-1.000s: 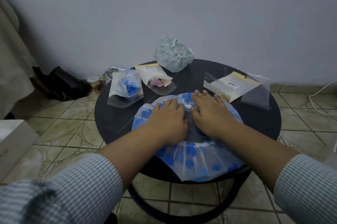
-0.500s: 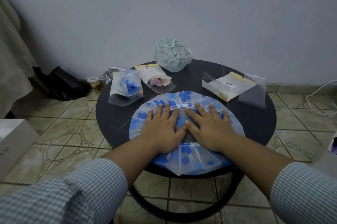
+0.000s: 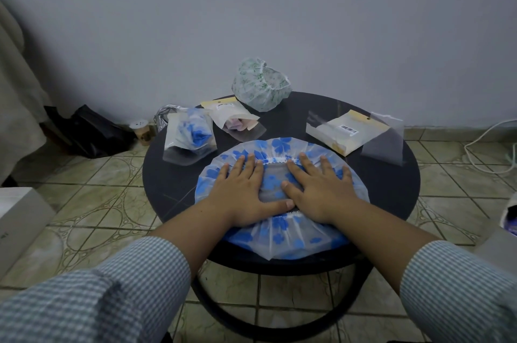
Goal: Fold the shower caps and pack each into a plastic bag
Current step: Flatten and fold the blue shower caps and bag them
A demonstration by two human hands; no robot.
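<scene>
A blue-flowered shower cap point(image 3: 282, 239) lies spread flat on the round black table point(image 3: 391, 180), its near edge hanging over the table's front. My left hand point(image 3: 243, 191) and my right hand point(image 3: 321, 189) press flat on it side by side, fingers spread, thumbs almost touching. A green-patterned shower cap point(image 3: 260, 84) sits bunched at the table's far edge. A plastic bag with a blue cap inside point(image 3: 190, 133) lies at the left, a bag with a pinkish cap point(image 3: 232, 117) beside it. A stack of plastic bags point(image 3: 347, 130) lies at the right.
One loose clear bag point(image 3: 384, 141) lies right of the stack. On the tiled floor are a black bag point(image 3: 89, 130), a small roll point(image 3: 141, 130), a white box point(image 3: 19, 219) at the left and a white cable point(image 3: 486, 147) at the right. A wall stands behind.
Both hands have slid apart and toward me over the blue-flowered cap, spreading it from a bunched shape into a flat wide oval.
</scene>
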